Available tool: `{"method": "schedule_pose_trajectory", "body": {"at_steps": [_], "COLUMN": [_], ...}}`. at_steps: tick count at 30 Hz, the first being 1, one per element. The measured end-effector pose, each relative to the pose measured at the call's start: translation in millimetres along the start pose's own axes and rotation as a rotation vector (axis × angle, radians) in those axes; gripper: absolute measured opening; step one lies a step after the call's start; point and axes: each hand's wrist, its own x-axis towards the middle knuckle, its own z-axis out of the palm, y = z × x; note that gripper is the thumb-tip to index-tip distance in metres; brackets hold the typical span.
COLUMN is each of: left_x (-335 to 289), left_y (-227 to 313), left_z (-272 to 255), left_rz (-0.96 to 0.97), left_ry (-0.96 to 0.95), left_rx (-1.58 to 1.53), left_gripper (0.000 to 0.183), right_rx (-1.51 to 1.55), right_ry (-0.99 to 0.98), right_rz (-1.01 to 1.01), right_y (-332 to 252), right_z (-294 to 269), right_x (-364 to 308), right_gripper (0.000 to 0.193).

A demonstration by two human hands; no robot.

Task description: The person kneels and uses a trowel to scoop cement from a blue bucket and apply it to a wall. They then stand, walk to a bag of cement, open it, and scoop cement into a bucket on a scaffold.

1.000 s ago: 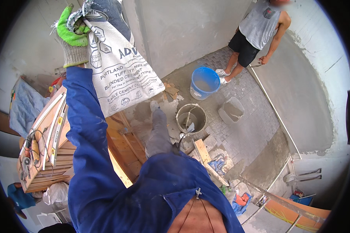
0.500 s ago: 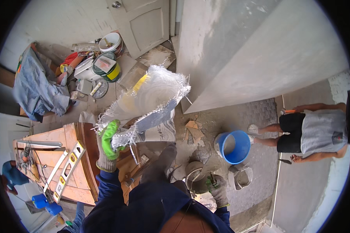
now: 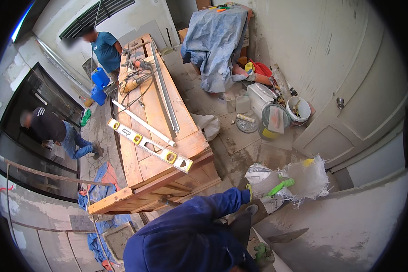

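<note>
While your left hand [image 3: 279, 187] grips the frayed sack [image 3: 309, 180], your right hand [image 3: 261, 250] holds a trowel [image 3: 288, 235]. A level [image 3: 143, 142] lies on planks [image 3: 156, 111].

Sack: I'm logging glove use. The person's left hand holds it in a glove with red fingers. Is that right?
One slip: the glove fingers are green, not red, as the head view shows. The left hand does hold the sack.
</note>
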Motion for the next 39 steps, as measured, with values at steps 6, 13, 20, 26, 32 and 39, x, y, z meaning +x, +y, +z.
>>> {"method": "schedule_pose_trajectory", "body": {"at_steps": [6,13,20,26,32,39], "left_x": [60.5,125.5,185.6,221.9,254.6,260.9], "left_y": [20.5,-37.2,-73.1,-66.3,-78.3,-99.4], "left_z": [-0.3,-37.7,-41.8,-38.9,-6.3,65.7], "left_rz": [0.465,0.501,-0.278,-0.14,-0.257,-0.208], "left_ry": [-0.078,-0.338,-0.53,-0.799,-0.998,-1.293], "left_rx": [0.381,0.448,0.535,0.728,1.004,1.18], "left_gripper": [0.036,0.037,0.037,0.03,0.029,0.026], "right_rx": [-0.149,-0.275,-0.29,-0.127,0.146,0.687], "right_ry": [0.125,0.277,0.564,0.634,0.766,0.997], "right_rz": [-0.289,0.004,0.335,0.805,1.208,1.523], "right_y": [-69.4,-72.0,-27.3,13.0,22.0,46.7], "right_z": [-12.7,-17.3,51.4,156.3,241.2,344.8], "right_x": [108.8,147.2,87.5,47.0,18.6,73.6], "right_gripper": [0.02,0.036,0.035,0.034,0.038,0.032]}}
